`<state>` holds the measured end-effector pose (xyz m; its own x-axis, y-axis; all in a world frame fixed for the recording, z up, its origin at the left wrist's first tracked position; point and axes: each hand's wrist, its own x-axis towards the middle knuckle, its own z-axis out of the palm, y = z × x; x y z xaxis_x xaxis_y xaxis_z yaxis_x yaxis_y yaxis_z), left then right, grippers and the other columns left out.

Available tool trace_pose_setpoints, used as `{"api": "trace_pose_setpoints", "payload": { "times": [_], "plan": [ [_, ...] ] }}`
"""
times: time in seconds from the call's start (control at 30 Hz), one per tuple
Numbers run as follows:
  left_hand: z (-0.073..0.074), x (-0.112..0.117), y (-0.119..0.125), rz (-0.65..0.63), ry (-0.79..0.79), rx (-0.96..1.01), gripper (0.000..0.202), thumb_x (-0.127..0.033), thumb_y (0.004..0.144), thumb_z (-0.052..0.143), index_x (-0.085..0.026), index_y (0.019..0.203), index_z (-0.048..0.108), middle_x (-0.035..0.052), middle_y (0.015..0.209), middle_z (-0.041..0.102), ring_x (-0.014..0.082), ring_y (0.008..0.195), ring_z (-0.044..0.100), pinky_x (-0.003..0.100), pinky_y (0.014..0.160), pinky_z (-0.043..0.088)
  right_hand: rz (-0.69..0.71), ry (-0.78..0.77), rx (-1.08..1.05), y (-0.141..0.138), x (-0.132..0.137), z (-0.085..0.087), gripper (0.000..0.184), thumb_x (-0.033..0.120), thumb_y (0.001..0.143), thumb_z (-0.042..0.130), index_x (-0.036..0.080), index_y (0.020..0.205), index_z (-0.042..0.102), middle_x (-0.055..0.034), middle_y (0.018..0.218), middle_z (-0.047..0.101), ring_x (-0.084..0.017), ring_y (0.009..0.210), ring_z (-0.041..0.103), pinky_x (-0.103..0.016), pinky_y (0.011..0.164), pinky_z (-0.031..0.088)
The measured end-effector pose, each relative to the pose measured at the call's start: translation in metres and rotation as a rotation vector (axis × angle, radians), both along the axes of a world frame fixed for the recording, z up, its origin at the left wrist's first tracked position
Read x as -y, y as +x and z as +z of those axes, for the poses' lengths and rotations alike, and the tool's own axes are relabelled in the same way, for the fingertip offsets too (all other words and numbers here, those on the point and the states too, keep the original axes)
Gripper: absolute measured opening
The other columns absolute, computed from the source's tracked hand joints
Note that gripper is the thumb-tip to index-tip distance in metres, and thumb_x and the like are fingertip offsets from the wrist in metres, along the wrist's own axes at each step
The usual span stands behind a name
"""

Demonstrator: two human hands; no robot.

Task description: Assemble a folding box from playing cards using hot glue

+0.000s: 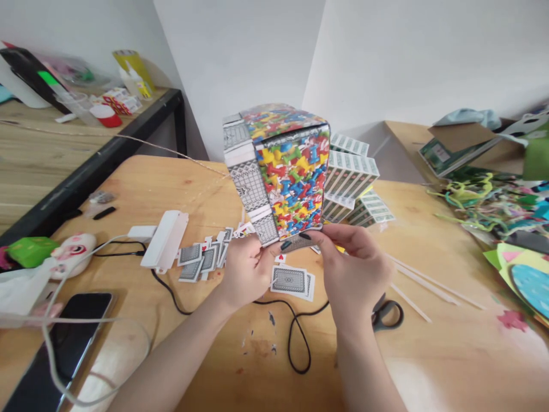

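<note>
A box (295, 183) covered in a bright push-pin print is held up in front of me, tilted. Grey-patterned playing cards (249, 186) run down its left side. My left hand (249, 272) is closed at the lower left corner, thumb pressed to the bottom edge. At the lower right, my right hand (355, 263) pinches the same edge, its fingers partly hidden behind the box. A grey flap shows between both thumbs. Beneath the hands, a few playing cards (289, 280) lie face down on the wooden table (206, 355). More scattered cards (209, 257) lie to the left.
Stacked card boxes (351, 171) stand behind the box. Black-handled scissors (388, 315) and thin white strips (429, 280) lie at right, near piled craft scraps (493, 200). A white glue gun-like device (165, 240), cables and a phone (64, 349) occupy the left.
</note>
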<state>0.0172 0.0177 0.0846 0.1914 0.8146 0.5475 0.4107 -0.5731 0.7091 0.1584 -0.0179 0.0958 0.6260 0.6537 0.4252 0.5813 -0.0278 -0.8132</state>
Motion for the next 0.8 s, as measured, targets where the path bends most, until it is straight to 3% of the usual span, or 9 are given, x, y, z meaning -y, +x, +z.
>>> {"api": "trace_pose_setpoints", "payload": {
  "times": [0.3, 0.8],
  "plan": [
    [0.002, -0.001, -0.002, -0.048, 0.002, -0.037, 0.024, -0.016, 0.082, 0.051, -0.015, 0.058, 0.057, 0.0007, 0.051, 0.061, 0.0107, 0.045, 0.054, 0.02, 0.045, 0.036, 0.045, -0.086, -0.222, 0.006, -0.001, 0.007, 0.017, 0.036, 0.064, 0.079, 0.021, 0.071, 0.073, -0.0013, 0.068, 0.073, -0.017, 0.061, 0.067, -0.027, 0.056, 0.048],
    [0.003, 0.0, -0.002, -0.059, -0.043, -0.033, 0.023, -0.018, 0.081, 0.053, -0.015, 0.058, 0.058, 0.0018, 0.052, 0.063, 0.0123, 0.047, 0.056, 0.021, 0.046, 0.038, 0.091, -0.099, -0.151, 0.004, 0.004, 0.014, 0.009, 0.03, 0.068, 0.076, 0.021, 0.07, 0.074, -0.001, 0.07, 0.073, -0.016, 0.061, 0.065, -0.027, 0.057, 0.049]
  ]
}}
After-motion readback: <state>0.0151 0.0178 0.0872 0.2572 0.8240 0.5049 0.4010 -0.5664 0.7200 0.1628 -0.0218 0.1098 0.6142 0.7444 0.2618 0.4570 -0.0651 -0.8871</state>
